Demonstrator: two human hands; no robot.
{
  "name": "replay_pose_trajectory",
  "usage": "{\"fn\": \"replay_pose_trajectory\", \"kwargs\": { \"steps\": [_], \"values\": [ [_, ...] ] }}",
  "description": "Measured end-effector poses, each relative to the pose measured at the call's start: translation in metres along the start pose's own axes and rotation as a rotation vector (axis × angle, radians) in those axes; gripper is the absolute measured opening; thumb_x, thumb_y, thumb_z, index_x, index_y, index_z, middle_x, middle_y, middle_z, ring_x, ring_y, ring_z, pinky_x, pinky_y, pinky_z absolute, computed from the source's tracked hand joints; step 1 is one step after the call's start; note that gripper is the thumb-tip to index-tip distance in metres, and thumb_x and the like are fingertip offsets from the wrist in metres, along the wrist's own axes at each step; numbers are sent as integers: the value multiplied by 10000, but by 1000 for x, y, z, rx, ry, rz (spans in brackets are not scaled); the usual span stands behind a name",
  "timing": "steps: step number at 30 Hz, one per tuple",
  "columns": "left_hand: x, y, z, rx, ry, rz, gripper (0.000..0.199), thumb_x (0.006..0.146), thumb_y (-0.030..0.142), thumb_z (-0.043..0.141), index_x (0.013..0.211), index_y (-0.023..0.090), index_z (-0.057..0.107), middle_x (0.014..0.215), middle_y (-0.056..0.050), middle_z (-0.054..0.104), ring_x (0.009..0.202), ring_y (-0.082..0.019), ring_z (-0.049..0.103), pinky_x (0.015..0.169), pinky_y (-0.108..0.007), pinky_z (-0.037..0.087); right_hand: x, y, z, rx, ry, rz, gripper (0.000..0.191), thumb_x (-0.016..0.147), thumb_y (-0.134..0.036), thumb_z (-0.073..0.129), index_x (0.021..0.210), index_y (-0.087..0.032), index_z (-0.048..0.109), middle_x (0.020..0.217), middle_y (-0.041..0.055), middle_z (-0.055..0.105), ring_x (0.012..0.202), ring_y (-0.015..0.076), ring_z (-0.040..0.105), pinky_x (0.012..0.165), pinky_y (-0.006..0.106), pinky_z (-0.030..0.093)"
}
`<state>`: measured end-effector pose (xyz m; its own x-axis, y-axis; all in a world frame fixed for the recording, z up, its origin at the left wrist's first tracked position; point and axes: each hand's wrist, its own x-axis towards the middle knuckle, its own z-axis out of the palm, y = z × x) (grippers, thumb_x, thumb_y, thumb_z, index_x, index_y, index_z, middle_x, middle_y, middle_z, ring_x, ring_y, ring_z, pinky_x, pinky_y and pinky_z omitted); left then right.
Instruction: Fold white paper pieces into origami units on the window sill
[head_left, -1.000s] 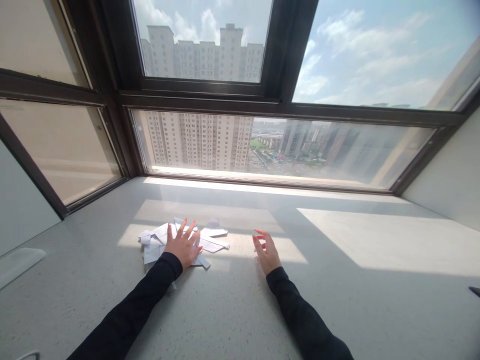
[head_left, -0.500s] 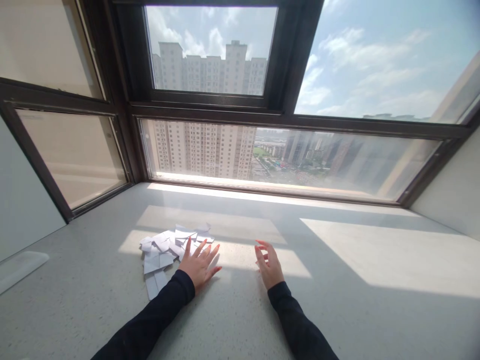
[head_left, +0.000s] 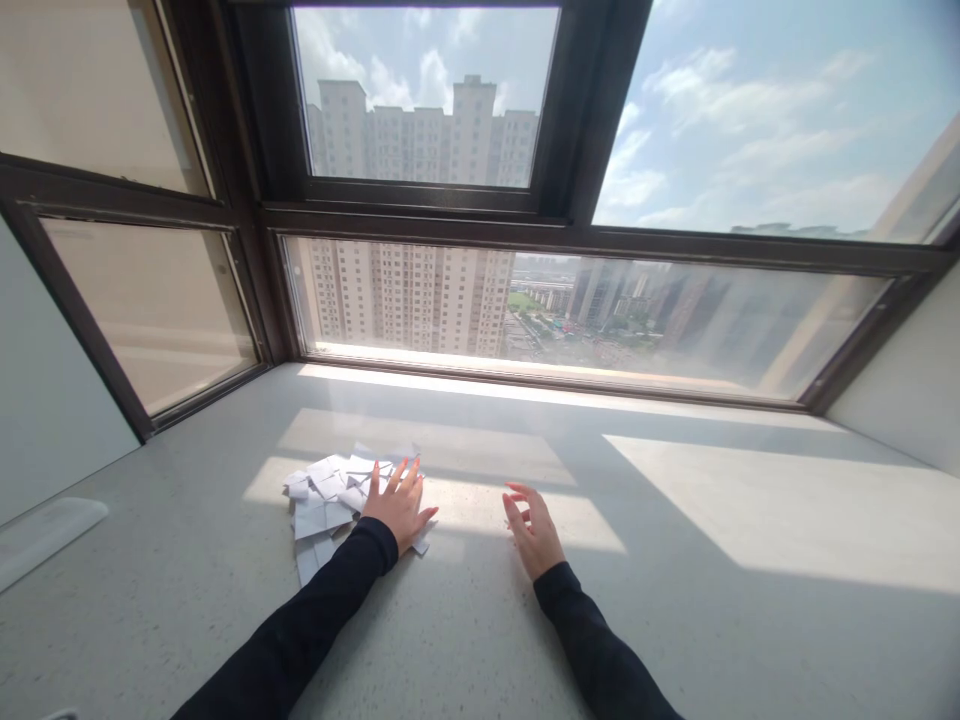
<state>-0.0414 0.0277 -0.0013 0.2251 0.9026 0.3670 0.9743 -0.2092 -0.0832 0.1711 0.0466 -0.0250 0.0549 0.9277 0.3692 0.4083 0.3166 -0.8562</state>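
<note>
A loose heap of white paper pieces [head_left: 321,515] lies on the pale speckled windowsill [head_left: 465,640], left of centre. My left hand [head_left: 397,508] rests palm down over the heap's right side, its fingers spread, covering some of the paper. A small corner of paper shows below the thumb. To the right, apart from the heap, my right hand [head_left: 535,532] is at the sill with its fingers loosely curved and a gap between thumb and fingers. Nothing shows in its grasp. Tiny specks, too small to name, lie by its fingertips.
Dark window frames [head_left: 420,228] rise behind the sill and along its left. A long white object [head_left: 52,540] lies at the left edge. A white wall [head_left: 900,380] bounds the right. Sunlight patches and shadows cross the sill.
My left hand has shifted slightly forward over the paper, and its fingers have come somewhat closer together. A paper corner now shows under its thumb. My right hand has barely moved.
</note>
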Motion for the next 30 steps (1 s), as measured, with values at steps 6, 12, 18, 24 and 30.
{"fn": "replay_pose_trajectory", "kwargs": {
  "steps": [6,12,18,24,30],
  "values": [
    [-6,-14,-2,60,-70,-104,426,758,239,328,1159,174,454,1292,-90,363,1214,-271,207,962,-558,18,-1,-1,3,6,1,-30,415,748,-493,387,973,-164,501,825,62,514,525,118,482,417,260,433],
    [2,-10,2,22,-60,-104,442,786,372,276,1158,204,446,1303,-67,349,1209,-264,220,950,-567,62,-2,0,4,-9,7,-57,401,755,-485,386,970,-168,503,822,63,518,541,125,490,484,288,460],
    [-2,-15,7,63,-85,-197,468,796,399,265,1107,140,501,1297,-122,346,1200,-297,236,934,-563,105,0,5,3,-41,-4,-26,412,757,-505,362,940,-166,505,804,63,516,551,134,488,508,301,469],
    [-21,-26,-7,69,-68,-76,403,777,294,343,1161,236,450,1309,-55,340,1219,-267,202,966,-526,66,-2,3,4,-44,-3,-33,414,754,-509,369,941,-167,507,799,63,525,545,134,496,504,297,470],
    [-60,-31,-12,26,6,125,518,765,532,289,1238,324,318,1330,-6,302,1226,-257,188,969,-507,-69,-2,0,4,-31,-41,-14,409,756,-503,367,946,-165,497,818,71,512,582,144,507,509,297,473]
  ]
}}
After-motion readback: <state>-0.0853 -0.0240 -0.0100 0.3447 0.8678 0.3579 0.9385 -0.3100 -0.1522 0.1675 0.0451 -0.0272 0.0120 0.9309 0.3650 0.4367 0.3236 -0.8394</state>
